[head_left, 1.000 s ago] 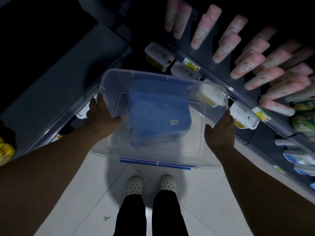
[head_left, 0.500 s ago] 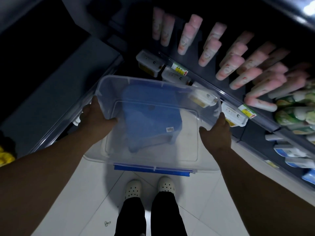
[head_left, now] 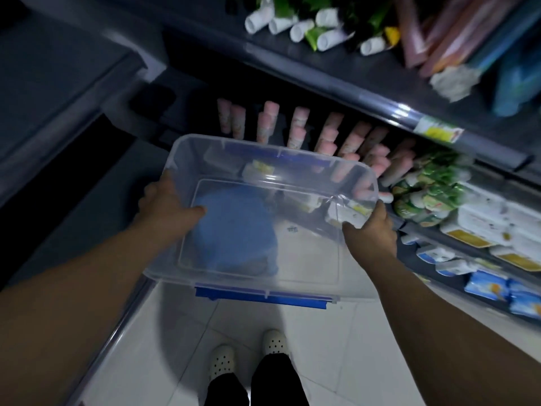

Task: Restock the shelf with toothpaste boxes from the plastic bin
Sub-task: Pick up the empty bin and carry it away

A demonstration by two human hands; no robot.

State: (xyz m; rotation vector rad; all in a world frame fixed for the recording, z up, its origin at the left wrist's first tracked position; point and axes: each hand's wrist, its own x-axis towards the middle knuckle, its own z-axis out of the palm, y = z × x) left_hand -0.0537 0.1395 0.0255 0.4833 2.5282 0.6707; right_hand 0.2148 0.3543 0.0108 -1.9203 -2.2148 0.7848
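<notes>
The person held the clear plastic bin (head_left: 263, 230) off the floor in front of the shelf (head_left: 366, 98), with the left hand (head_left: 165, 206) gripping its left wall, thumb inside, and the right hand (head_left: 370, 232) closed around its right corner. No toothpaste boxes could be seen inside it; only a blue shape (head_left: 234, 232) showed through the bottom, and I could not tell what it was. To do this step well, I judged that both hands should keep the bin level and carry it slowly, so that it did not knock the pink tubes (head_left: 295, 127) just beyond its far rim.
</notes>
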